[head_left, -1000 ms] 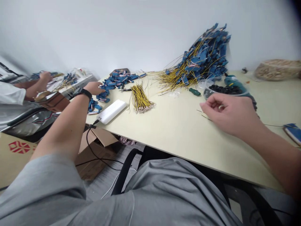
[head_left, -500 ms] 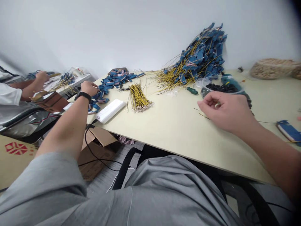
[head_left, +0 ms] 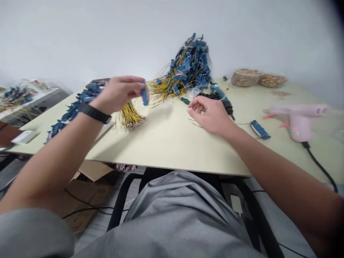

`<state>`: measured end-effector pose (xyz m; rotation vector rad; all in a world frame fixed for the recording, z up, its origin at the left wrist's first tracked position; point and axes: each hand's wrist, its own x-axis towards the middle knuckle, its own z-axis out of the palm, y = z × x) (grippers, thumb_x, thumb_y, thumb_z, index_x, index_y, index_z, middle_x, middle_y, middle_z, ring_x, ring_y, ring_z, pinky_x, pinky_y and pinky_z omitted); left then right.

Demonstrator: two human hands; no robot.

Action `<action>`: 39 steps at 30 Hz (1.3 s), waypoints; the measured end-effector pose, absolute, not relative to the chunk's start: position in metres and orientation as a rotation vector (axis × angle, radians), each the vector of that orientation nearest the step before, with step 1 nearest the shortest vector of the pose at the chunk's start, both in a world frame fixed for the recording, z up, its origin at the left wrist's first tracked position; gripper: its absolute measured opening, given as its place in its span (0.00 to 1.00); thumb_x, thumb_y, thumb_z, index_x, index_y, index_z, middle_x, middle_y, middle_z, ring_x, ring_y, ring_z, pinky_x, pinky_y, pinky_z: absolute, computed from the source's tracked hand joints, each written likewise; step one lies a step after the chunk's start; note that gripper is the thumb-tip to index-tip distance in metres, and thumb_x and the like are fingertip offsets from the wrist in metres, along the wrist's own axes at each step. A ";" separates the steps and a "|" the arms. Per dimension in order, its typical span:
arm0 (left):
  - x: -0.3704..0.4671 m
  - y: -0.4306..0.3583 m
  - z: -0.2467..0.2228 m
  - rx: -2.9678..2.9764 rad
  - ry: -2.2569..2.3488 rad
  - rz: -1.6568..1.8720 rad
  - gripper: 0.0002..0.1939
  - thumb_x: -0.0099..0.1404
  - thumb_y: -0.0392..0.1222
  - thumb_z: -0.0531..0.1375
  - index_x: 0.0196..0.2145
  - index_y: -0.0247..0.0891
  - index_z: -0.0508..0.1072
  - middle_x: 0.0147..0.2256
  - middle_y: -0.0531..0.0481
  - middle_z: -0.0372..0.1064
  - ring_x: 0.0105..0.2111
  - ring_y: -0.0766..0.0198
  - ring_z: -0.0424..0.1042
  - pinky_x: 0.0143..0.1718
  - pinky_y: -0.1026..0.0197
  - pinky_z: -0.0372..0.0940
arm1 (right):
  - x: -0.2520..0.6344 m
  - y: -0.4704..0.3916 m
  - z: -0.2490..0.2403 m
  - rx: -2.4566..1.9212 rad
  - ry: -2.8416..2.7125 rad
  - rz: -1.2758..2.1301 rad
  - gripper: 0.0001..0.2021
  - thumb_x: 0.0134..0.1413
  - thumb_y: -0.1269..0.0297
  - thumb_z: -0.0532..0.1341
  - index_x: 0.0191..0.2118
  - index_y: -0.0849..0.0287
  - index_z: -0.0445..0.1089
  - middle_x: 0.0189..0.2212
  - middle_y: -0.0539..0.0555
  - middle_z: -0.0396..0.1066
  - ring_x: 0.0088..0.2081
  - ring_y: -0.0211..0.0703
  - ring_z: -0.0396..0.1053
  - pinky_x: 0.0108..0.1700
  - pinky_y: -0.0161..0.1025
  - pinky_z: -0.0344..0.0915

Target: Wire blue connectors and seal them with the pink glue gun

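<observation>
Between the fingers and thumb of my left hand is a small blue casing piece, raised above the table and slightly blurred. Below that hand lies a bundle of yellow and black wires. My right hand is low over the table, its fingers curled towards the thumb; whether anything is in them is hidden. Dark wire ends show at its left side. To its right a wired blue piece lies on the table, its thin lead running towards the hand.
A tall heap of blue pieces with wires leans at the wall. Loose blue pieces line the left side. Near my right hand stand a clear tub of black parts and a green-black tool. A pink glue gun lies right.
My left hand has lifted a blue piece from the row on the left and carried it right. The view has swung right, bringing the glue gun in. My right hand keeps its curled pose.
</observation>
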<state>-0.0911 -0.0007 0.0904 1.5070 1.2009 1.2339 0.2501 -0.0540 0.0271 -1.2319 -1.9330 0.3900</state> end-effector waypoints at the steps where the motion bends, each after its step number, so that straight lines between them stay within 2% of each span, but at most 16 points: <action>1: -0.063 -0.003 0.081 1.463 1.113 1.190 0.09 0.66 0.32 0.77 0.44 0.39 0.91 0.45 0.48 0.88 0.46 0.62 0.84 0.63 0.53 0.79 | 0.251 -0.054 0.026 -1.210 -1.950 0.392 0.04 0.68 0.62 0.69 0.45 0.51 0.78 0.41 0.55 0.85 0.40 0.52 0.78 0.48 0.49 0.73; 3: -0.019 -0.006 0.061 1.395 1.059 1.096 0.05 0.67 0.33 0.78 0.40 0.38 0.90 0.44 0.46 0.88 0.44 0.61 0.85 0.57 0.55 0.82 | 0.251 -0.054 0.022 -1.174 -1.983 0.418 0.13 0.69 0.59 0.71 0.56 0.52 0.79 0.50 0.57 0.87 0.42 0.52 0.80 0.52 0.50 0.75; 6: 0.019 -0.007 0.036 1.277 1.016 1.057 0.06 0.67 0.32 0.80 0.38 0.38 0.90 0.42 0.46 0.88 0.42 0.63 0.86 0.56 0.58 0.84 | 0.248 -0.054 0.016 -1.154 -2.018 0.504 0.25 0.69 0.56 0.75 0.67 0.54 0.77 0.56 0.60 0.88 0.43 0.54 0.83 0.53 0.50 0.77; 8: 0.030 -0.006 0.026 1.227 1.002 1.057 0.06 0.68 0.31 0.80 0.38 0.38 0.89 0.43 0.46 0.88 0.41 0.64 0.86 0.56 0.59 0.84 | 0.245 -0.054 0.013 -1.180 -2.021 0.536 0.27 0.69 0.59 0.75 0.69 0.54 0.77 0.55 0.60 0.88 0.44 0.56 0.85 0.52 0.51 0.78; 12: 0.034 -0.008 0.024 1.224 1.001 1.045 0.07 0.69 0.31 0.81 0.38 0.38 0.88 0.43 0.47 0.89 0.40 0.65 0.87 0.56 0.59 0.84 | 0.240 -0.051 0.009 -1.255 -2.007 0.520 0.22 0.73 0.70 0.68 0.68 0.56 0.80 0.52 0.60 0.90 0.50 0.60 0.88 0.56 0.52 0.79; 14: 0.027 -0.010 0.032 1.301 1.030 0.962 0.07 0.69 0.37 0.82 0.40 0.39 0.89 0.42 0.46 0.89 0.40 0.62 0.88 0.54 0.57 0.84 | 0.240 -0.047 0.007 -1.283 -2.016 0.494 0.20 0.76 0.71 0.65 0.67 0.58 0.82 0.55 0.63 0.90 0.55 0.62 0.88 0.61 0.54 0.79; 16: 0.011 -0.010 0.045 1.487 1.133 0.889 0.11 0.72 0.49 0.81 0.41 0.40 0.90 0.35 0.45 0.87 0.37 0.57 0.87 0.48 0.53 0.84 | 0.241 -0.043 0.004 -1.308 -2.032 0.444 0.18 0.78 0.72 0.62 0.64 0.58 0.84 0.59 0.66 0.89 0.59 0.65 0.86 0.65 0.57 0.78; 19: -0.026 -0.007 0.070 1.905 1.435 0.981 0.26 0.78 0.64 0.73 0.29 0.41 0.86 0.18 0.49 0.68 0.29 0.55 0.79 0.43 0.51 0.78 | 0.242 -0.038 -0.001 -1.308 -2.060 0.411 0.17 0.79 0.72 0.59 0.59 0.54 0.85 0.54 0.63 0.90 0.56 0.64 0.86 0.64 0.60 0.78; 20: -0.041 -0.005 0.076 2.017 1.497 0.988 0.27 0.79 0.63 0.71 0.30 0.42 0.86 0.18 0.49 0.68 0.30 0.55 0.78 0.43 0.51 0.76 | 0.242 -0.036 -0.002 -1.303 -2.068 0.420 0.17 0.78 0.72 0.60 0.58 0.53 0.85 0.52 0.61 0.89 0.53 0.63 0.86 0.64 0.59 0.78; 22: -0.071 0.002 0.084 2.115 1.555 0.840 0.07 0.72 0.46 0.74 0.43 0.41 0.91 0.29 0.48 0.84 0.36 0.57 0.80 0.46 0.54 0.74 | 0.241 -0.034 -0.004 -1.296 -2.076 0.437 0.15 0.77 0.72 0.61 0.56 0.51 0.84 0.49 0.59 0.89 0.52 0.62 0.86 0.63 0.59 0.78; 23: -0.086 0.007 0.085 2.186 1.563 0.743 0.12 0.68 0.39 0.75 0.49 0.43 0.92 0.37 0.49 0.89 0.40 0.57 0.82 0.50 0.56 0.73 | 0.240 -0.034 -0.005 -1.297 -2.073 0.446 0.13 0.77 0.72 0.62 0.54 0.52 0.84 0.48 0.60 0.89 0.52 0.62 0.86 0.63 0.59 0.78; 24: -0.099 0.011 0.084 2.243 1.604 0.650 0.16 0.65 0.35 0.75 0.49 0.45 0.93 0.40 0.51 0.90 0.42 0.57 0.82 0.52 0.57 0.72 | 0.239 -0.033 -0.005 -1.300 -2.068 0.459 0.11 0.77 0.72 0.63 0.52 0.53 0.84 0.48 0.61 0.88 0.52 0.62 0.86 0.63 0.58 0.78; 26: -0.121 0.019 0.079 2.322 1.717 0.446 0.11 0.65 0.36 0.75 0.43 0.48 0.94 0.40 0.54 0.90 0.40 0.58 0.79 0.53 0.58 0.70 | 0.237 -0.034 -0.006 -1.310 -2.059 0.480 0.08 0.77 0.71 0.66 0.50 0.54 0.83 0.47 0.62 0.89 0.51 0.62 0.86 0.60 0.57 0.78; 32: -0.157 0.025 0.072 2.432 1.738 0.012 0.17 0.73 0.33 0.70 0.54 0.45 0.93 0.51 0.54 0.92 0.48 0.59 0.81 0.55 0.60 0.66 | 0.237 -0.040 -0.005 -1.317 -2.141 0.403 0.12 0.74 0.76 0.68 0.54 0.59 0.87 0.51 0.62 0.91 0.53 0.60 0.87 0.59 0.52 0.77; 35: -0.161 0.021 0.072 2.472 1.705 -0.002 0.18 0.74 0.31 0.70 0.57 0.41 0.92 0.53 0.51 0.92 0.50 0.60 0.80 0.57 0.61 0.65 | 0.236 -0.044 -0.002 -1.337 -2.166 0.379 0.14 0.75 0.78 0.67 0.56 0.61 0.89 0.52 0.63 0.91 0.54 0.60 0.88 0.59 0.51 0.77; 39: -0.160 0.022 0.063 2.411 1.700 0.210 0.13 0.73 0.29 0.71 0.48 0.44 0.93 0.44 0.56 0.91 0.47 0.59 0.76 0.55 0.61 0.63 | 0.235 -0.047 0.002 -1.357 -2.178 0.367 0.17 0.74 0.81 0.66 0.58 0.62 0.90 0.52 0.64 0.91 0.54 0.62 0.89 0.61 0.52 0.78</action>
